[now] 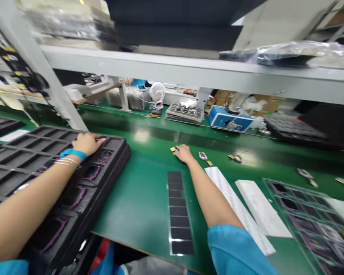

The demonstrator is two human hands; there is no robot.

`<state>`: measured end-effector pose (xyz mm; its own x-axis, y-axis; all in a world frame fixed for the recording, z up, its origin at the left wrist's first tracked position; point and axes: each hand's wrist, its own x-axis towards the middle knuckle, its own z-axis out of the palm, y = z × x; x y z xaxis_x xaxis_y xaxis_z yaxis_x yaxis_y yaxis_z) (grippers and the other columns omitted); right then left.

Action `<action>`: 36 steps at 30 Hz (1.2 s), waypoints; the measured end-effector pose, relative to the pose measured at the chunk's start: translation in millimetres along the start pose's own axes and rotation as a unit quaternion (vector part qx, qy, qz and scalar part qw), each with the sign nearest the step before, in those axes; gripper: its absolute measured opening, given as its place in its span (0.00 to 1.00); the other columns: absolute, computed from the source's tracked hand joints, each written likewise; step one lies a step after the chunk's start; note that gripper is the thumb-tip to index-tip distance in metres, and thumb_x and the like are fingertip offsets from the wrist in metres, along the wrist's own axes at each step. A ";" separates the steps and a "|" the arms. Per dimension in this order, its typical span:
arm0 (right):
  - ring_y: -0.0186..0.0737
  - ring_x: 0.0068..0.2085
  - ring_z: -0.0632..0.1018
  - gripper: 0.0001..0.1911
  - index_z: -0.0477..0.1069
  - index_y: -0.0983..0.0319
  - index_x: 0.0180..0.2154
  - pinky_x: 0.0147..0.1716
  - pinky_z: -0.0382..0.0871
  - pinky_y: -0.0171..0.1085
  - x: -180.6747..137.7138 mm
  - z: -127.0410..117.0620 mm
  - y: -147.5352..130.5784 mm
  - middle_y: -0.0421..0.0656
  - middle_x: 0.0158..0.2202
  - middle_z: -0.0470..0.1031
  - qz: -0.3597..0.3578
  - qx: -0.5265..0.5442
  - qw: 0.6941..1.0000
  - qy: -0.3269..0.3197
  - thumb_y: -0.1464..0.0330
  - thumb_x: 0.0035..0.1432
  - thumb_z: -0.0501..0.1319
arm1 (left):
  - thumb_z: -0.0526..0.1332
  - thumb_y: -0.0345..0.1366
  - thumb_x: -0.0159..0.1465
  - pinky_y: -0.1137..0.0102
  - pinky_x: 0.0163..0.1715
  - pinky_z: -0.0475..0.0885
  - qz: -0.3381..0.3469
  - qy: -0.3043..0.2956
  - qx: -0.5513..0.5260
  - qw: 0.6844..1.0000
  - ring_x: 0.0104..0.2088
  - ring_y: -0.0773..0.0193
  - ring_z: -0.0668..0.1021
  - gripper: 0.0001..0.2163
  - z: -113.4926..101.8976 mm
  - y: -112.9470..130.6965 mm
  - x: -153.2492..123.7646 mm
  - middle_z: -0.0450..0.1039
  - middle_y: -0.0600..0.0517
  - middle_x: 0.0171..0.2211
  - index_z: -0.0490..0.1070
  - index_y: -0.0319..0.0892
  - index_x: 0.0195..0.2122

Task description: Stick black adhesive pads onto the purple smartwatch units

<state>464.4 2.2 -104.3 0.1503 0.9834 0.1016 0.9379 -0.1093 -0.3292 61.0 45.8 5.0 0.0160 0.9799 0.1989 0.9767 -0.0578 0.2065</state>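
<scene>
Black foam tray (103, 191) at left, divided into rectangular cells. Cells along its right side hold dark pieces with purple edges (92, 172). Small yellow-and-silver part (174, 149) lies right of tray, on green bench mat (137, 214).

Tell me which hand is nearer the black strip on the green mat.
Right hand, just beyond the black strip; left hand farther off, on a black foam tray.
</scene>
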 end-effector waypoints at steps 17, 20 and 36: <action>0.42 0.51 0.72 0.33 0.56 0.53 0.59 0.49 0.69 0.44 -234.8 -57.7 -44.7 0.45 0.48 0.73 -0.364 0.253 0.873 0.205 0.73 0.54 0.63 | 0.65 0.40 0.55 0.59 0.52 0.67 0.147 -0.343 -0.613 0.697 0.51 0.52 0.73 0.24 56.5 159.9 -221.3 0.72 0.44 0.51 0.68 0.43 0.54; 0.43 0.55 0.69 0.31 0.59 0.54 0.57 0.53 0.66 0.46 -233.2 -49.5 -37.3 0.46 0.52 0.71 -0.299 0.289 0.892 0.176 0.75 0.52 0.63 | 0.70 0.35 0.49 0.62 0.42 0.72 0.133 -0.420 -0.679 0.588 0.39 0.56 0.78 0.23 84.0 178.2 -195.0 0.77 0.45 0.39 0.73 0.38 0.47; 0.38 0.42 0.75 0.02 0.75 0.59 0.29 0.45 0.68 0.38 -217.2 -23.6 -36.0 0.43 0.38 0.72 -0.086 0.403 0.895 0.169 0.71 0.50 0.65 | 0.71 0.23 0.43 0.72 0.36 0.74 0.081 -0.445 -0.736 0.503 0.33 0.66 0.78 0.22 114.7 183.5 -174.6 0.78 0.49 0.36 0.76 0.40 0.41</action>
<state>405.4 -210.9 -92.4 0.2391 0.8607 0.4496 0.4469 0.3135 -0.8378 261.9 -114.0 -101.7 0.7997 0.5986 -0.0462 -0.2593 0.4138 0.8727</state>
